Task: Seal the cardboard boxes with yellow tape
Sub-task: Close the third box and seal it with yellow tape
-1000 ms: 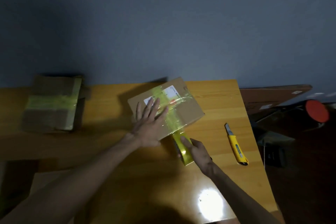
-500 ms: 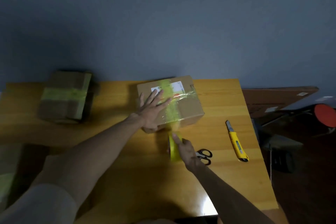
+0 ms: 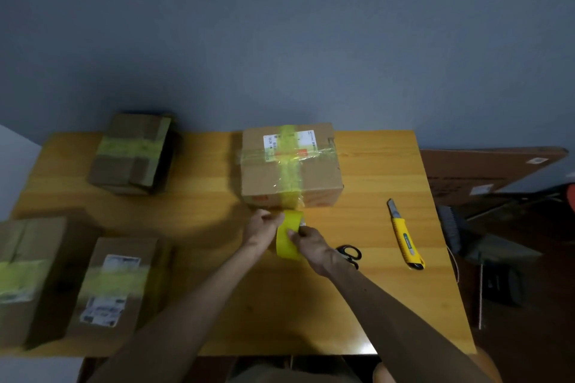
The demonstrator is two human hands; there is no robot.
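Tape roll (image 3: 288, 239) in hands (image 3: 264, 225) (image 3: 308, 242), beside box (image 3: 314, 177)

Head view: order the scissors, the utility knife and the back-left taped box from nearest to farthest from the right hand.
Measured from the right hand, which grips the tape roll:
1. Scissors, just right of its wrist.
2. Utility knife, farther out on the right side.
3. Back-left taped box, far left at the back.

Four cardboard boxes (image 3: 291, 171) (image 3: 130, 152) (image 3: 28, 274) (image 3: 115, 286), centre and left of frame; one tape roll (image 3: 287, 242); one pair of scissors (image 3: 351, 253); one utility knife (image 3: 404, 236); two hands (image 3: 264, 227) (image 3: 311, 242).
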